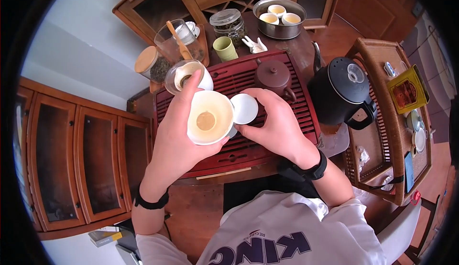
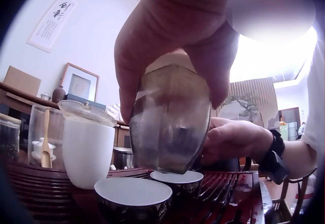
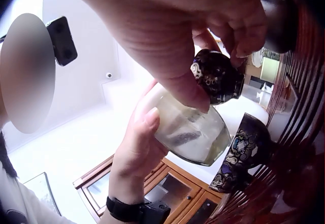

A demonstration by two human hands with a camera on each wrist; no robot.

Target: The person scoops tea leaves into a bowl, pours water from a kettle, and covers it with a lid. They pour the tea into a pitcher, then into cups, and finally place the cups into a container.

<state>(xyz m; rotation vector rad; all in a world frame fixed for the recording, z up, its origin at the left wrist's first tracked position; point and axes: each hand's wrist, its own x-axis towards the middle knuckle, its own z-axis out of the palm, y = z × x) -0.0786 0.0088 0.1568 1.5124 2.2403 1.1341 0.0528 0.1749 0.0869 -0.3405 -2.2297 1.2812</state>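
Note:
My left hand (image 1: 174,128) grips a wide glass cup (image 1: 210,121), its inside cream-coloured from above, thumb and fingers around its sides. In the left wrist view this faceted glass hangs over the tea tray. Close on its right, my right hand (image 1: 275,124) holds a small teacup (image 1: 245,108) between thumb and fingers. That teacup (image 3: 218,76) is dark and patterned outside, white inside. A matching dark teacup (image 2: 133,198) stands on the slatted tray (image 1: 224,159), partly hidden under the glass in the head view. Beyond my left hand stands a white cup (image 2: 87,153) topped by a clear glass piece.
A brown clay teapot (image 1: 272,76) sits on the tray, with a black kettle (image 1: 342,90) to its right. Behind are tea jars (image 1: 228,25), a green cup (image 1: 224,49), a white hand figurine (image 1: 254,45) and a metal bowl (image 1: 279,30) holding several cups. A wicker cart (image 1: 401,169) stands right.

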